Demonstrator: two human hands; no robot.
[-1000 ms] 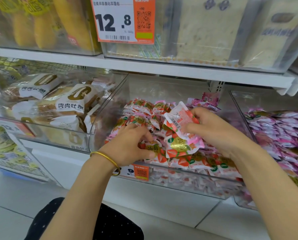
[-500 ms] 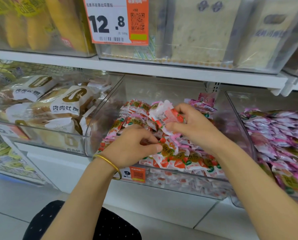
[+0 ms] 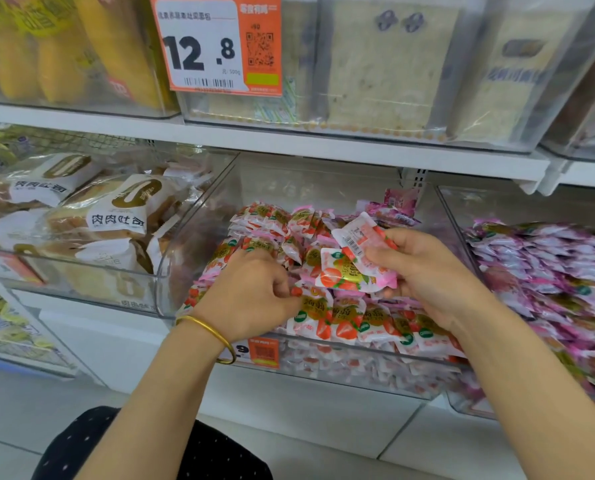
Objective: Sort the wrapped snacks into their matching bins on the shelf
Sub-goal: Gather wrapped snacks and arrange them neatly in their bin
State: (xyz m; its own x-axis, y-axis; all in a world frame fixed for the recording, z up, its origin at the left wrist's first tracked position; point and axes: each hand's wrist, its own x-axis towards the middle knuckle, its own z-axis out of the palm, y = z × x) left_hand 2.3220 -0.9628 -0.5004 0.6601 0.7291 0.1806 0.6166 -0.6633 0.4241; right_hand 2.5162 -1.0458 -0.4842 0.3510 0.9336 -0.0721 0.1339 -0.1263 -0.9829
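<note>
Snack packets (image 3: 354, 268) gripped by right hand (image 3: 427, 278); left hand (image 3: 251, 292) curled, hold hidden.

Too small to read: print on held packets (image 3: 356, 271). Left of the grip, sunk into the pile (image 3: 375, 323): fingertips of left hand (image 3: 251, 296). Right of it, blurred and edge-cut: purple packets (image 3: 548, 271).

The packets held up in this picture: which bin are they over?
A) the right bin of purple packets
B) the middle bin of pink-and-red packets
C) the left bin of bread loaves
B: the held packets, in the grip of the right hand, are above the middle bin, and their pink-and-red wrapping looks like that of the packets piled in it.
</note>
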